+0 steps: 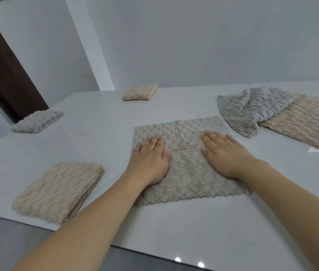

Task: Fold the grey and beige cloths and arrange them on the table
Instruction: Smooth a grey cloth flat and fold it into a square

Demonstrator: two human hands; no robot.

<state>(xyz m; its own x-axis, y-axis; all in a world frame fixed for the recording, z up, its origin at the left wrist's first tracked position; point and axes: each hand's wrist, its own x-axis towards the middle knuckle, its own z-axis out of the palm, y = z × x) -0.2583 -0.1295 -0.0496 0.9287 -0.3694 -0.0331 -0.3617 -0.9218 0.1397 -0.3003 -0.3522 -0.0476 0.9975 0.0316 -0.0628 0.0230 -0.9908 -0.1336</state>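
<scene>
While both hands lie flat, fingers straight and grasping nothing, the left hand [150, 159] and right hand [226, 153] press the spread greyish-beige cloth [188, 169] at centre frame on the white counter [96, 133]. Folded: beige cloth [57, 190] lower left, grey cloth [37, 121] left, small beige cloth [140, 92] upper centre. Unfolded, upper right: crumpled grey cloth [252, 108] overlapping flat beige cloth [307, 122].

Folded cloth [59, 189] lies left of spread cloth [186, 159].
</scene>
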